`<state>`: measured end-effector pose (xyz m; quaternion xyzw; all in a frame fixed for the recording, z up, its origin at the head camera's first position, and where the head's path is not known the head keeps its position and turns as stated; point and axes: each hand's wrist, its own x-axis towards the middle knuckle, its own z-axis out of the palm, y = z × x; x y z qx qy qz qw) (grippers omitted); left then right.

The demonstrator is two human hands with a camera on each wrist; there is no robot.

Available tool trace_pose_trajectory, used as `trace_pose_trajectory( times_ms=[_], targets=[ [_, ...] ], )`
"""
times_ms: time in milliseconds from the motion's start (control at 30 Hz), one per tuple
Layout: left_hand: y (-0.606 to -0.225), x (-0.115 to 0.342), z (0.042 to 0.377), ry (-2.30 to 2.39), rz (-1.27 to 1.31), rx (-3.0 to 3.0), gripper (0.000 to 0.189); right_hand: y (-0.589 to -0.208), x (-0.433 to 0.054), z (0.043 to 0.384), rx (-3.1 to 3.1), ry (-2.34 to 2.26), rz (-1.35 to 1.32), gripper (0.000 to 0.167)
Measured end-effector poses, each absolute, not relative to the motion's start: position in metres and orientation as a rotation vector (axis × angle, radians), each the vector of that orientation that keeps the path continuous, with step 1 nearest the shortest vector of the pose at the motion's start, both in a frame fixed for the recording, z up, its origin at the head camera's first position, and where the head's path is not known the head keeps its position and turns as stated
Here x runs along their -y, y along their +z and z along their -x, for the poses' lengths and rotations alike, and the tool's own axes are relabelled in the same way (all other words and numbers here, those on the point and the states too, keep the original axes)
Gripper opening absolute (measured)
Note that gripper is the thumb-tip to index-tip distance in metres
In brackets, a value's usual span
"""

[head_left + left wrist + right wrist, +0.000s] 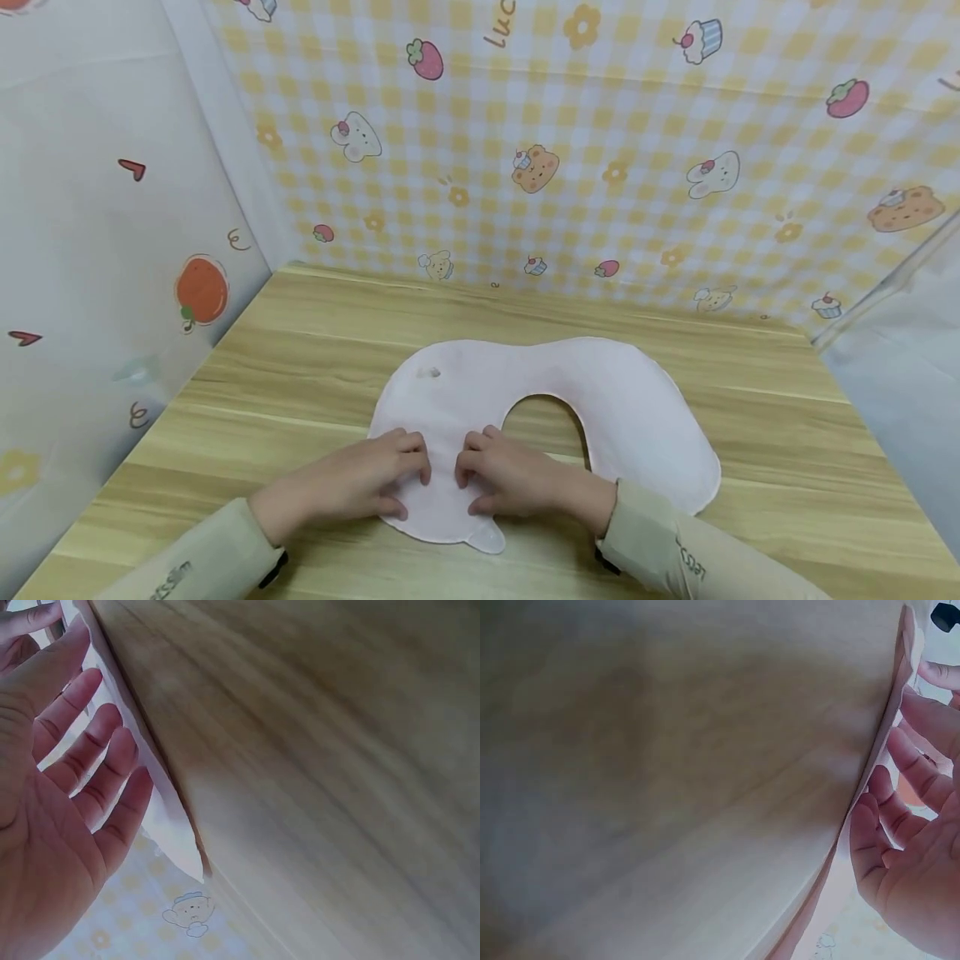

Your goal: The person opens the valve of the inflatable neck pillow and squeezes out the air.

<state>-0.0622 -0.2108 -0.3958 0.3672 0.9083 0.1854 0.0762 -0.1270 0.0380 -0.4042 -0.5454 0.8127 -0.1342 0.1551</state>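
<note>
A flat, pale pink U-shaped neck pillow [637, 417] lies on the wooden table, its curved back toward the far wall. Near the top of its left arm is a small clear valve [428, 372], and a small rounded tab [487, 536] sticks out at the near end. My left hand [375, 475] rests on the outer edge of that left arm, fingers loosely bent and tips on the fabric. Facing it, my right hand [517, 475] touches the same arm from its inner side. In the wrist views, the bent fingers [112, 772] of both hands meet the thin pillow without gripping it.
The wooden table [300, 350] runs back to a yellow checked cloth wall [480, 108] with cartoon prints. A white printed sheet [90, 233] hangs along the left side. Wood shows through the pillow's inner opening.
</note>
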Motion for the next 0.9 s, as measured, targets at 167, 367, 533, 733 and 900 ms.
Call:
trace_pose_trajectory(
  times_ms=[167,367,533,733,900],
  targets=[
    [-0.3956,0.2122,0.0604,0.555,-1.031,-2.738,0.040,-0.4058,-0.0396,0.1291,-2.336,-0.409,1.549,0.029],
    [-0.3970,0.2145,0.0603,0.531,-1.010,-2.747,0.048,-0.4073,-0.0400,0.1321,-2.365,-0.393,1.560,0.041],
    [-0.3977,0.2164,0.0597,0.500,-0.992,-2.741,0.055,-0.4077,-0.0410,0.1336,-2.388,-0.379,1.588,0.046],
    [-0.3993,0.2182,0.0577,0.470,-1.012,-2.775,0.060,-0.4092,-0.0420,0.1344,-2.437,-0.332,1.633,0.052],
    [-0.3997,0.2189,0.0577,0.445,-0.995,-2.797,0.064,-0.4068,-0.0397,0.1368,-2.465,-0.250,1.640,0.062]
  ],
)
